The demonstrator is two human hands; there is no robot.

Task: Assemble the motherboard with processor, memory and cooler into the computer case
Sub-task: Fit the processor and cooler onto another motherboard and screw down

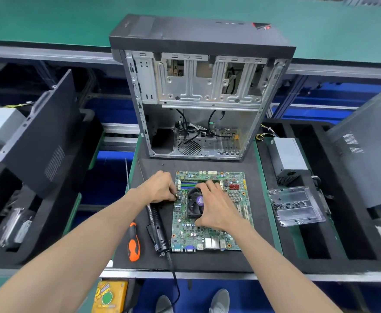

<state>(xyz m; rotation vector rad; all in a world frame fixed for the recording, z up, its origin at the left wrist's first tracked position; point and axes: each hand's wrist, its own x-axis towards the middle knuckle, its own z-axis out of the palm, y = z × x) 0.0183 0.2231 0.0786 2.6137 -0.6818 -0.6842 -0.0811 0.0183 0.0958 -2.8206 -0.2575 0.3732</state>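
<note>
Fingers [210, 188] of the right hand [216, 206] were spread and curled over the cooler [194, 205], gripped from above at its far and near edges, so that much of the fan was hidden beneath the palm. At the board's left edge the left hand [160, 187] was held with its fingertips bunched and pinched at a small part just beside the cooler; what was pinched could not be made out. The motherboard [210, 233] was laid flat on the black mat [207, 259], its ports turned toward the person, with memory slots [188, 184] seen just beyond the cooler. Behind the board, the open case [198, 105] was stood at the far end of the mat, loose cables hanging inside it. Left of the board, an electric screwdriver [156, 227] was laid lengthwise, partly under the left wrist, its cord trailing off the near edge. An orange-handled screwdriver [133, 242] was placed just beside it. To the right, a clear tray [298, 205] scattered with screws was set near a grey power supply [286, 158]. A dark side panel [43, 136] was propped at the left, and another grey panel [370, 154] at the right. Two grey shoes [219, 300] were visible below the bench
</note>
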